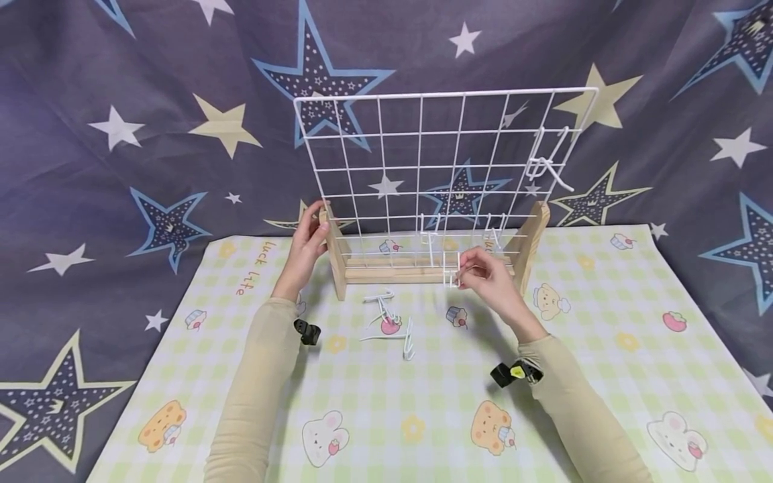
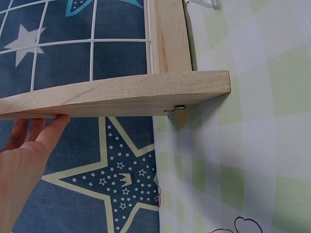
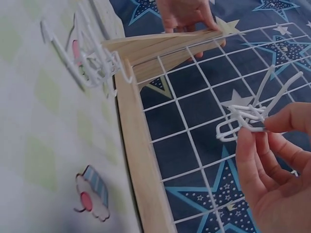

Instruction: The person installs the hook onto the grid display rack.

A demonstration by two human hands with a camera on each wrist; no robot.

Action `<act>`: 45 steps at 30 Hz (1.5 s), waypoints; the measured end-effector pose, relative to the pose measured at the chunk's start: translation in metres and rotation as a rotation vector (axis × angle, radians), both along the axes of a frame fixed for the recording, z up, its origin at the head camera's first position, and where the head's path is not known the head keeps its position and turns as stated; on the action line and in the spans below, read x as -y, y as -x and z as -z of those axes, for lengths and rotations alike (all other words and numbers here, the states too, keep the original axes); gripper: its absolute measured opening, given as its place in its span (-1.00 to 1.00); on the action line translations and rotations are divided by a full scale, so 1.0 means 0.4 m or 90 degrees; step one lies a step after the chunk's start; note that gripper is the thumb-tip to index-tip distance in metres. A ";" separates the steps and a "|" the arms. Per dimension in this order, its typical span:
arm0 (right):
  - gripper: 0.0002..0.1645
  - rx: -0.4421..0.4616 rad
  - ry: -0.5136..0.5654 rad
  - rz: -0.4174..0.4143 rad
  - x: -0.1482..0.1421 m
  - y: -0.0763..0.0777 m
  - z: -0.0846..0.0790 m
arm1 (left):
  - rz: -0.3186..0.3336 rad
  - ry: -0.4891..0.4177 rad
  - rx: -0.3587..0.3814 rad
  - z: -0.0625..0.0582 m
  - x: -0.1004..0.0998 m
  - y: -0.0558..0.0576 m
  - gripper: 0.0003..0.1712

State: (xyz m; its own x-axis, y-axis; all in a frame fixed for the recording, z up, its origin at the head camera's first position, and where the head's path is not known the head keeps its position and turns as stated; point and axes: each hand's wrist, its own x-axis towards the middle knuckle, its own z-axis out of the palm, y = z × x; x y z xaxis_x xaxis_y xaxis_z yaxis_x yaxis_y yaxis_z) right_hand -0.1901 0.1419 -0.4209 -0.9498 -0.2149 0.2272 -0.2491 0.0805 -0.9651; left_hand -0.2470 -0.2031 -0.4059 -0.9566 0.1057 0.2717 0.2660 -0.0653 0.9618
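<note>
A white wire grid [image 1: 419, 134] stands upright in a wooden stand [image 1: 398, 275]. My left hand [image 1: 308, 238] holds the stand's left side piece near its upper end; in the left wrist view its fingers [image 2: 53, 131] meet the outer face of the wood. Thumb and fingers of my right hand [image 1: 489, 278] pinch a white wire hook [image 3: 243, 119] before the lower part of the grid. Another hook [image 1: 546, 164] hangs at the grid's upper right. Lower down, more hooks [image 1: 431, 241] hang on the wires, partly lost against the pale background.
Several loose white hooks [image 1: 386, 312] lie on the checked tablecloth [image 1: 410, 389] in front of the stand. Behind the grid hangs a dark cloth [image 1: 169, 80] patterned with stars. The stand's right side piece [image 1: 531, 245] rises beyond my right hand.
</note>
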 end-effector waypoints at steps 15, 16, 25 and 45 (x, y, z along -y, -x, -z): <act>-0.78 -0.036 0.060 0.013 0.012 0.004 -0.068 | -0.005 0.009 0.006 -0.003 0.000 0.000 -0.46; -0.78 -0.040 0.059 0.013 0.012 0.005 -0.074 | -0.006 0.011 0.008 -0.003 0.000 0.000 -0.46; -0.79 -0.088 0.065 0.013 0.012 0.016 -0.130 | -0.009 0.021 0.006 -0.002 0.001 0.001 -0.46; -0.83 -0.123 0.093 0.028 -0.001 0.059 -0.203 | -0.002 0.002 0.000 0.001 0.000 0.002 -0.48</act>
